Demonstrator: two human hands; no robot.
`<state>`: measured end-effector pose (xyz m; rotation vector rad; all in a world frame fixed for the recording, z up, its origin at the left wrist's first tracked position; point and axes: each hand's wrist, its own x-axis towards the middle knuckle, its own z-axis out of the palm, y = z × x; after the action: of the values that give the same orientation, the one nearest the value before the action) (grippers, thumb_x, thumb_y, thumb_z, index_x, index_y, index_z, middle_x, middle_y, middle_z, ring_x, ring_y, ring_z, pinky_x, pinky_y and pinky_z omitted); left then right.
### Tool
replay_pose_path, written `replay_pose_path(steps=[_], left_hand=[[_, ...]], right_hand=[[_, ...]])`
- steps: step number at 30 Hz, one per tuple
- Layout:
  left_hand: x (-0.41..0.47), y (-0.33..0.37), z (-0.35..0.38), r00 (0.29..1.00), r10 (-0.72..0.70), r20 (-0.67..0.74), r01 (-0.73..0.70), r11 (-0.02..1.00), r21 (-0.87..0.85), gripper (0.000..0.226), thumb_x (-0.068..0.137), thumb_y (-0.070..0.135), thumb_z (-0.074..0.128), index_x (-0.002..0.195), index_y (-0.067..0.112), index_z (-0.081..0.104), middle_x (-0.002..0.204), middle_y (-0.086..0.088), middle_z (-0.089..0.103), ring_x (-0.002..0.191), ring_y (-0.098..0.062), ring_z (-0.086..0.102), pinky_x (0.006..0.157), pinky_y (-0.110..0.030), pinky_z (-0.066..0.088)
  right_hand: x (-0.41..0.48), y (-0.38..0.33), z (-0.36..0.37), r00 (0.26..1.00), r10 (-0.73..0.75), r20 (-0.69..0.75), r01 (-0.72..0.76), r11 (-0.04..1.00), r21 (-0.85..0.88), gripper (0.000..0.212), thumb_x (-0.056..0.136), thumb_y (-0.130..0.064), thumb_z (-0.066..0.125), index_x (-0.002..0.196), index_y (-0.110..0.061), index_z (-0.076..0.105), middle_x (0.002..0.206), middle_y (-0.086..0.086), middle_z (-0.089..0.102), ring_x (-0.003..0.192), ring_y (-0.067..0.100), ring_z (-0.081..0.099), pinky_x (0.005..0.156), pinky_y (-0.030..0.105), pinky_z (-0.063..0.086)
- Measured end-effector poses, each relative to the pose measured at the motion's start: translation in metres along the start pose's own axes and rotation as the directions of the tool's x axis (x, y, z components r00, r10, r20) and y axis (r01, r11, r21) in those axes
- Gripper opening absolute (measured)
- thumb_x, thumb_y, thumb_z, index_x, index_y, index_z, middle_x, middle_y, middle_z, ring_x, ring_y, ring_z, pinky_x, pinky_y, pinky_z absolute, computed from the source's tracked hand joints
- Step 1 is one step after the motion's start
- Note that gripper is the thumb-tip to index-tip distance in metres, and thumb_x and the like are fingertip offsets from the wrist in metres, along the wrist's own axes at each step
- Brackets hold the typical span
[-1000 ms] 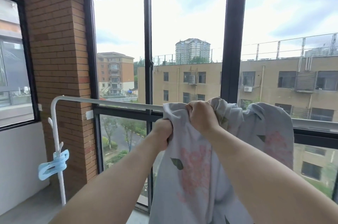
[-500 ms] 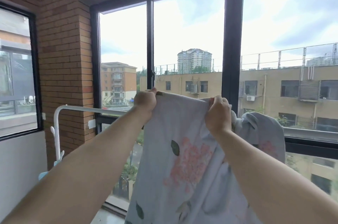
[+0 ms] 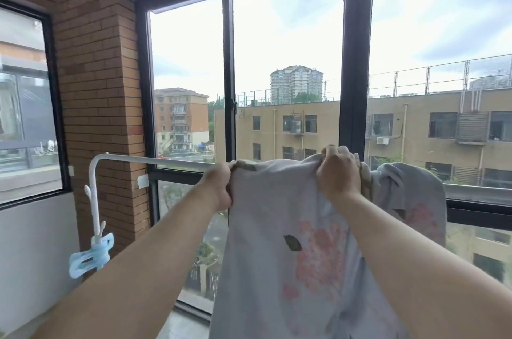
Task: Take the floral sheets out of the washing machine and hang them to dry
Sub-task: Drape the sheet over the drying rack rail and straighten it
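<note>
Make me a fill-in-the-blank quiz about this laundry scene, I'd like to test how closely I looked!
1. The left hand and right hand grip the sheet by its ____ edge.
2. Its printed flowers are ____.
3. A ____ clip hangs on the white rack.
4. The wall left of the window is made of ____.

Missing words: top; pink; blue; brick.

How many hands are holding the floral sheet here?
2. The left hand grips the top edge of the sheet by the white rail; the right hand grips the same edge further right, beside the part draped over the rail.
</note>
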<state>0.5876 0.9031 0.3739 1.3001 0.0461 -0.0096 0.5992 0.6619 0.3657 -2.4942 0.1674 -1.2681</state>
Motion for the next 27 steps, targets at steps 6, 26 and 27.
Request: replay_pose_path(steps=[6,26,27], left_hand=[[-0.008,-0.055,-0.007,0.946,-0.134,0.294,0.1,0.987,0.127,0.035,0.1,0.005,0.039,0.099,0.003,0.075,0.09,-0.01,0.073,0.079,-0.023,0.07,0.07,-0.029,0.056],[-0.019,-0.071,-0.066,0.836,0.171,0.521,-0.181,0.983,-0.033,0.048,0.087,-0.023,0.043,0.11,0.005,0.075,0.108,-0.019,0.074,0.091,-0.032,0.071,0.08,-0.042,0.062],[-0.014,-0.069,-0.066,0.829,0.177,0.53,-0.189,0.981,-0.033,0.046,0.086,-0.022,0.045,0.114,0.002,0.072,0.109,-0.021,0.074,0.093,-0.032,0.072,0.078,-0.041,0.063]], right_hand=[[-0.019,-0.036,-0.003,0.994,-0.11,0.004,0.109,0.994,0.022,0.041,0.083,-0.01,0.061,0.123,-0.017,0.056,0.122,0.01,0.047,0.115,0.032,0.044,0.109,0.05,0.031],[-0.213,-0.108,0.054,0.991,-0.021,-0.136,0.057,0.961,0.271,0.044,0.077,-0.049,0.071,0.1,-0.023,0.044,0.097,-0.006,0.05,0.088,0.018,0.051,0.073,0.034,0.047],[-0.207,-0.107,0.058,0.99,0.011,-0.138,0.029,0.957,0.29,0.042,0.076,-0.039,0.072,0.1,-0.023,0.043,0.098,-0.005,0.05,0.087,0.019,0.051,0.072,0.037,0.049]])
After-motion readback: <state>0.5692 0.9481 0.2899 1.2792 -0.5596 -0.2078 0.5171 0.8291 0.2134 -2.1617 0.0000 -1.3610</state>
